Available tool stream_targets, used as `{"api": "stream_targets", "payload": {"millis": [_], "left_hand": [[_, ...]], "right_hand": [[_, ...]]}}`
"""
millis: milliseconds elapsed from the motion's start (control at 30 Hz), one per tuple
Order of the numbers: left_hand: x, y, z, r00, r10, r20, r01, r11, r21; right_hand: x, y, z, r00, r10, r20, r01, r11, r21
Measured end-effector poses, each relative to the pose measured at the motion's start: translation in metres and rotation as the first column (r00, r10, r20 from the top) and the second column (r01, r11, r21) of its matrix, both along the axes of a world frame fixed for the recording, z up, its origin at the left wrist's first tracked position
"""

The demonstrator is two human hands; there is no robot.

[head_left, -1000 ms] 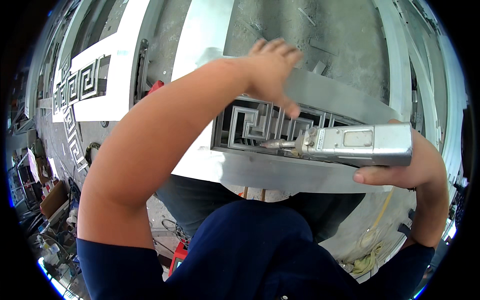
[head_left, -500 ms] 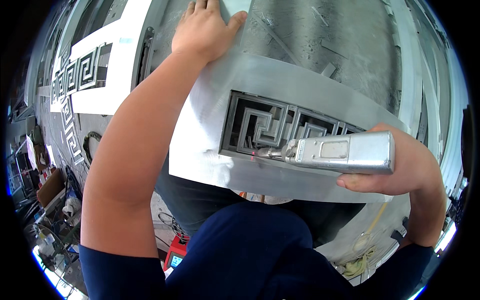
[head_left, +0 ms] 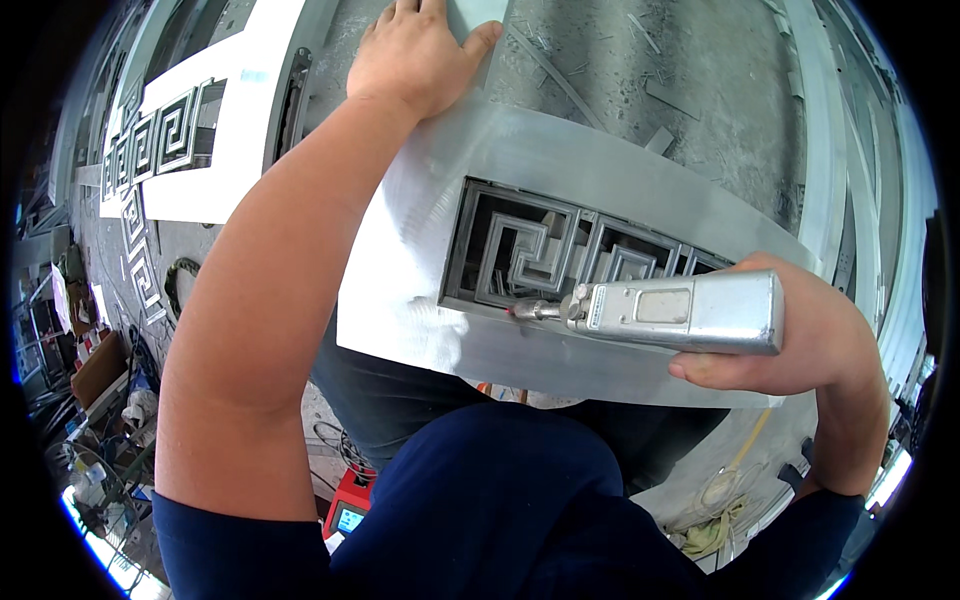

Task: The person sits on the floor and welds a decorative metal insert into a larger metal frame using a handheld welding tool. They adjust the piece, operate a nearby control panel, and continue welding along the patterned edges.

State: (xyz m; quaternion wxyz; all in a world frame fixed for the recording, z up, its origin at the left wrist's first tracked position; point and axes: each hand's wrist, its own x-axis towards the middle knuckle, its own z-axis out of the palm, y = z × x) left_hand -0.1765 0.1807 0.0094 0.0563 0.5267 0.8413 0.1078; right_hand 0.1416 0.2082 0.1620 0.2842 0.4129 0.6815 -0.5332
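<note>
Fingers of our right hand (head_left: 830, 330) are clamped round the rear of the silver tool (head_left: 690, 310), the thumb (head_left: 700, 371) along its near side and the rest mostly hidden behind it. Our tool lies over the right part of the grille (head_left: 567, 255), its nozzle (head_left: 543, 311) aimed left along the grille's near edge, where a small red dot (head_left: 511, 311) shows; from above we cannot quite tell whether tip and metal touch. We judge the tool stiff and fairly weighty for one hand, with a smooth casing that could slip, so we would hold it well round the rear body, clear of the nozzle.

Its bars look rigid yet thin, so the grille seems a poor place to pull. Around the grille, the frame (head_left: 600, 147) is broad, smooth metal, likely stiff, slippery and awkward, perhaps sharp-edged; we would press its flat face or take its outer edges.

Past the grille's far left corner, our left hand (head_left: 415, 62) lies palm down on the frame, thumb spread from the other fingers, whose ends run out of view. Beyond the grille, scraps (head_left: 672, 99) lie on the floor (head_left: 590, 55). Well to the grille's left is a second frame (head_left: 240, 130).
</note>
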Motion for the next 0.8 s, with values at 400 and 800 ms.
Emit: {"api": "stream_targets", "payload": {"millis": [400, 800], "left_hand": [[0.012, -0.001, 0.02, 0.998, 0.042, 0.041, -0.038, 0.994, -0.098], [0.02, -0.005, 0.034, 0.996, 0.036, 0.086, -0.027, 0.994, -0.108]], "right_hand": [[0.0, -0.001, -0.001, 0.999, 0.039, -0.002, -0.039, 0.999, 0.007], [0.011, -0.002, 0.003, 0.999, 0.039, 0.016, -0.04, 0.99, 0.133]]}}
